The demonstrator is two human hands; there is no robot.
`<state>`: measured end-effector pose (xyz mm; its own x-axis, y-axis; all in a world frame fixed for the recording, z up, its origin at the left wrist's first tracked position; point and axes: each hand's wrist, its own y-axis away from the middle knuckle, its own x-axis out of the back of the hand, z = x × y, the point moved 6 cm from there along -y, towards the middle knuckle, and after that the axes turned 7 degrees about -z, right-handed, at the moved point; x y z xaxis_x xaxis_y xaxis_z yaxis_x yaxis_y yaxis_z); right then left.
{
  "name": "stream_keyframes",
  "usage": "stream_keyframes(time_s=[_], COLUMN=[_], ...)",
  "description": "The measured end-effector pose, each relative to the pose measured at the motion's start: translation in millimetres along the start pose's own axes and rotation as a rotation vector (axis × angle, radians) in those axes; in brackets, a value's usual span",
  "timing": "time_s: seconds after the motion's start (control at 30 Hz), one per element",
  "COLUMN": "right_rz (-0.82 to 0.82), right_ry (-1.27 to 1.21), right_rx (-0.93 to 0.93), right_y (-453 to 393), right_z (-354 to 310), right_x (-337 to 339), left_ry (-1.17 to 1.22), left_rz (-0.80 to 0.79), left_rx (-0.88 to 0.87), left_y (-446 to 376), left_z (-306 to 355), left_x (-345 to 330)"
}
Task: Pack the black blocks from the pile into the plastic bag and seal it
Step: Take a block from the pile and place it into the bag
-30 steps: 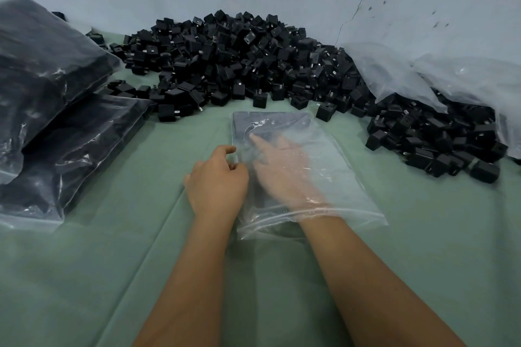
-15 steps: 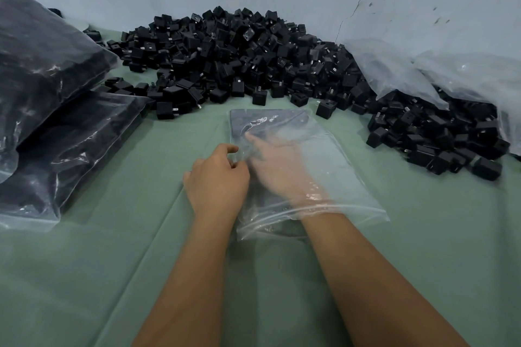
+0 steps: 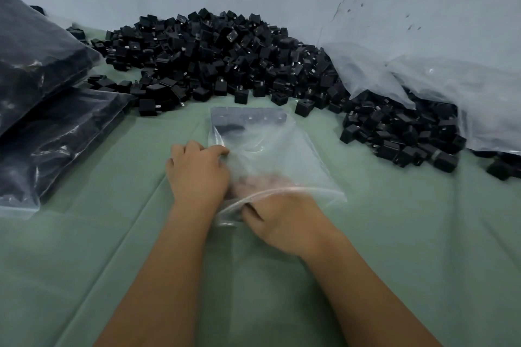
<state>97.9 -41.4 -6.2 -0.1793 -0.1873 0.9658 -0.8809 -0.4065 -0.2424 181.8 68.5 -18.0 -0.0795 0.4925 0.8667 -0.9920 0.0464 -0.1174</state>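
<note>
From my remote feed, the plastic bag (image 3: 270,155) is lying flat on the green cloth (image 3: 423,234) in the middle of the frame, with a row of black blocks (image 3: 248,118) already packed at its far end. My left hand (image 3: 197,172) sits at the bag's left edge, fingers curled and pinching the film. My right hand (image 3: 284,220) is at the bag's open mouth, lower center, fingers tucked inside; it's blurry, so I honestly can't tell what they've got hold of. The pile (image 3: 220,56) of loose blocks fills the upper middle. Filled bags (image 3: 48,110) are stacked at the left edge, and a big clear sack (image 3: 451,87) spills more blocks at upper right.
</note>
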Motion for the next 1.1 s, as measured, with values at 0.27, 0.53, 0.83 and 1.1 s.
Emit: stream_keyframes(time_s=[0.27, 0.53, 0.83, 1.1], right_rz=[0.994, 0.584, 0.413, 0.242], right_ry=[-0.232, -0.352, -0.370, -0.282], right_rx=[-0.135, -1.178, -1.030, -0.903], right_y=[61, 102, 71, 57], right_z=[48, 217, 213, 201], right_x=[89, 58, 18, 13], left_ry=[-0.115, 0.067, 0.121, 0.283], left_rz=[-0.019, 0.085, -0.034, -0.060], left_rx=[-0.032, -0.363, -0.378, -0.286], left_y=[7, 6, -1, -2], left_z=[2, 23, 21, 13], left_x=[2, 2, -11, -12])
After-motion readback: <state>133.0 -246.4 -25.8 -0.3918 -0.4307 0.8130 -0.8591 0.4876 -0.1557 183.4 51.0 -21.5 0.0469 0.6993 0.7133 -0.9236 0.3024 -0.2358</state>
